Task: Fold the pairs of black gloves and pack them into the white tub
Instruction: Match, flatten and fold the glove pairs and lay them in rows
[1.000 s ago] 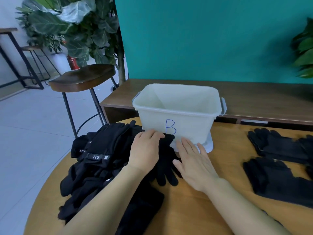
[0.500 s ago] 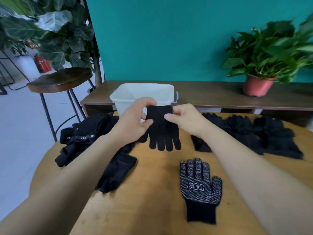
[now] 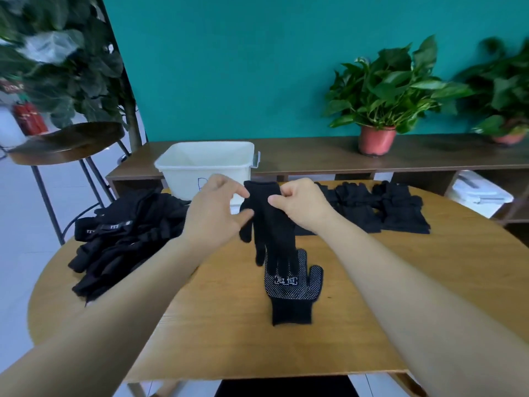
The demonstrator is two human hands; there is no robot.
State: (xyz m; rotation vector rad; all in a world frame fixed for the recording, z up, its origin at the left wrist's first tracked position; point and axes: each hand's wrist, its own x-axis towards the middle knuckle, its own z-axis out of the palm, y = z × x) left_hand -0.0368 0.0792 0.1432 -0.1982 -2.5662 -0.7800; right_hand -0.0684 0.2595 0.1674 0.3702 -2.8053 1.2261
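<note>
- Black glove (image 3: 272,224) hangs in the air above the desk (image 3: 415,282), cuff up and finger ends down, in front of the white tub (image 3: 206,164).
- Left hand (image 3: 213,213) is at the cuff's left edge; its fingers (image 3: 233,187) are curled, with forefinger and thumb pinching the fabric.
- Right hand (image 3: 300,207) is at the cuff's right edge, its fingers curled and the thumb pressing the knit against them.
- Dotted glove (image 3: 292,293) lies flat on the desk below the hanging one, cuff toward the person, with white grip dots and a white logo facing up. The hanging finger ends overlap its finger ends in this view.
- The white tub stands upright at the far edge of the desk; blue writing on its front is partly hidden by the left hand.
- A heap of black gloves (image 3: 123,239) lies on the left of the desk, near the tub.
- Flat black gloves (image 3: 386,207) lie in a row at the far right.
- Behind the desk, a low wooden shelf (image 3: 315,153) carries a potted plant (image 3: 378,138); a stool (image 3: 65,141) stands at the left.
</note>
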